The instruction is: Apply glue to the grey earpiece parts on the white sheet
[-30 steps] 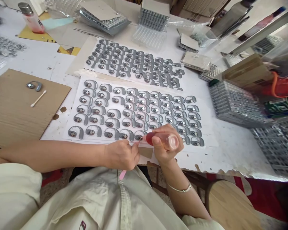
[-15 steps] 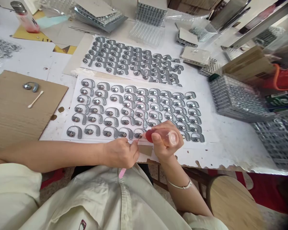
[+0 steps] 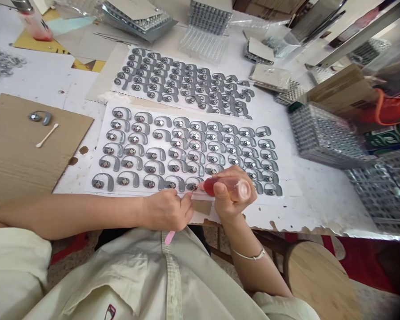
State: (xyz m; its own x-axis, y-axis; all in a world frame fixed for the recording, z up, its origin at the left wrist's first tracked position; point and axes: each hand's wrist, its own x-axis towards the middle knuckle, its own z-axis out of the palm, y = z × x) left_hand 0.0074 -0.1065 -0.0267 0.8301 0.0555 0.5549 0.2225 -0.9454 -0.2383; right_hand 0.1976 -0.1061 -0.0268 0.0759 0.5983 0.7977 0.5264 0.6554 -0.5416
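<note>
My right hand [image 3: 235,200] is wrapped round a squeeze bottle [image 3: 235,188] of red liquid, tilted with its nozzle pointing left. The nozzle is at a grey hook-shaped earpiece [image 3: 194,184] in the front row of a white sheet. Close beside it, my left hand [image 3: 169,210] is closed on a thin tool whose pink end [image 3: 170,238] sticks out below the fist. That tool's working tip is too small to make out. Several similar earpieces [image 3: 153,182], each with a shiny round part, lie in rows on the white sheet [image 3: 98,133].
A second sheet of earpieces [image 3: 186,84] lies behind. On the left, a cardboard piece [image 3: 16,155] bears one earpiece [image 3: 40,117] and a cotton swab [image 3: 47,135]. Another red-liquid bottle [image 3: 33,22] stands at back left. Stacked plastic trays [image 3: 323,138] line the right side.
The view has shifted slightly. The bottle and my right hand have moved a little to the right; the nozzle stays at the same earpiece. My left hand keeps its grip.
</note>
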